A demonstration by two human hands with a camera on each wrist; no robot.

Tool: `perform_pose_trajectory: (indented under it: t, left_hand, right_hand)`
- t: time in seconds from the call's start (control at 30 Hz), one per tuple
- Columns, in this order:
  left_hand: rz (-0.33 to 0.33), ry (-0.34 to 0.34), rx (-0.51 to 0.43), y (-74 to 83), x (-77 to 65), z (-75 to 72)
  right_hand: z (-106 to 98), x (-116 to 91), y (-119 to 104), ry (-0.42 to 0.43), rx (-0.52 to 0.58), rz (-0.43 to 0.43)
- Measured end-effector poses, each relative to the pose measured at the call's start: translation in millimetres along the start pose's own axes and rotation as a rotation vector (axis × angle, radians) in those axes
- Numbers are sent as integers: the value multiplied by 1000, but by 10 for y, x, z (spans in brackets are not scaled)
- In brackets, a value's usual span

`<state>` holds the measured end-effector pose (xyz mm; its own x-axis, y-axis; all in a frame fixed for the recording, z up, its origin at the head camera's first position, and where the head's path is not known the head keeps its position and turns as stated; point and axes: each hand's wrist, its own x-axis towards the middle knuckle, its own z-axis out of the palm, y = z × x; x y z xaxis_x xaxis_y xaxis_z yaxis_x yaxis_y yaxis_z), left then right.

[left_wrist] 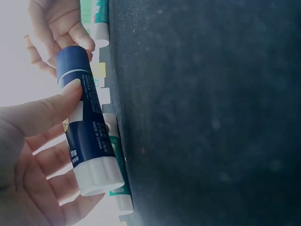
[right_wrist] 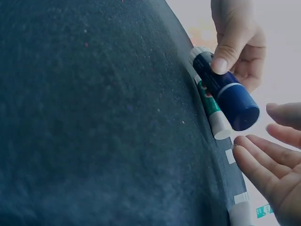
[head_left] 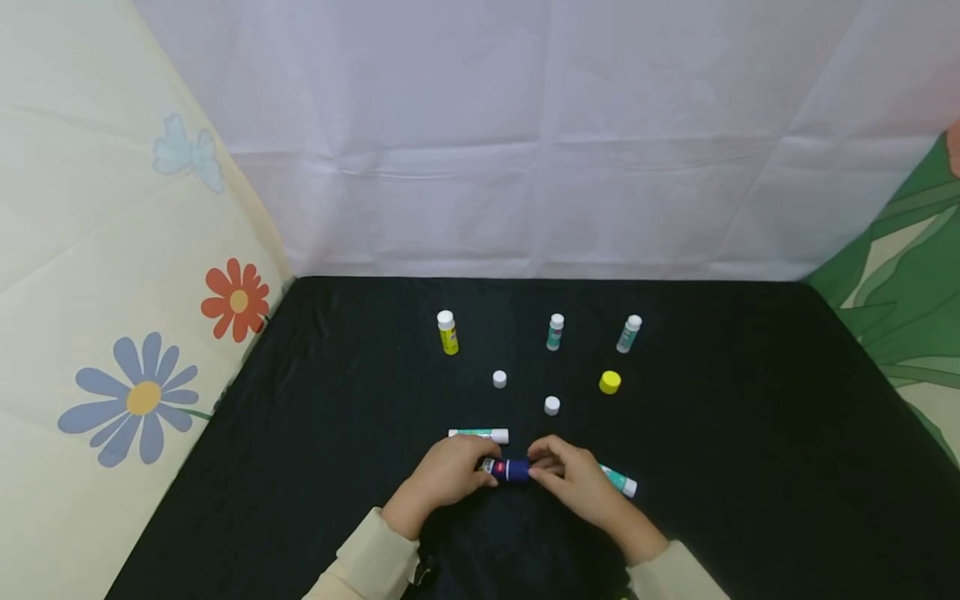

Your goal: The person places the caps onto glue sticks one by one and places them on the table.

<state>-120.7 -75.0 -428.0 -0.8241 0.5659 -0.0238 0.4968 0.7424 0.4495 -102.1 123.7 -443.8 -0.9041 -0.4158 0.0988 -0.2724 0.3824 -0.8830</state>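
My left hand (head_left: 452, 472) grips a dark blue glue stick (left_wrist: 87, 117) with a white base, thumb across its label. The stick lies sideways in the head view, its blue cap (right_wrist: 240, 107) toward the right hand. My right hand (head_left: 573, 479) is right at the cap end with fingers spread and slightly bent; a gap shows between them and the cap in the right wrist view. Just beyond the left hand lies a green-and-white glue stick (head_left: 480, 435). Another green-and-white glue stick (head_left: 619, 481) lies beside the right hand, partly hidden by it.
At the back of the black-covered table (head_left: 360, 367) stand a yellow glue stick (head_left: 448, 335) and two teal ones (head_left: 554, 333), (head_left: 628, 335), all with white tops. Two white caps (head_left: 499, 380), (head_left: 552, 406) and a yellow cap (head_left: 610, 382) sit between them and the hands.
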Motion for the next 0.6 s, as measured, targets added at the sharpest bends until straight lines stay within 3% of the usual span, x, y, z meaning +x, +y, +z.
perform_pose_trajectory:
  t: [0.6]
  left_hand:
    - [13, -63, 60, 0, 21, 55]
  right_hand:
    - [-109, -19, 34, 50, -60, 9]
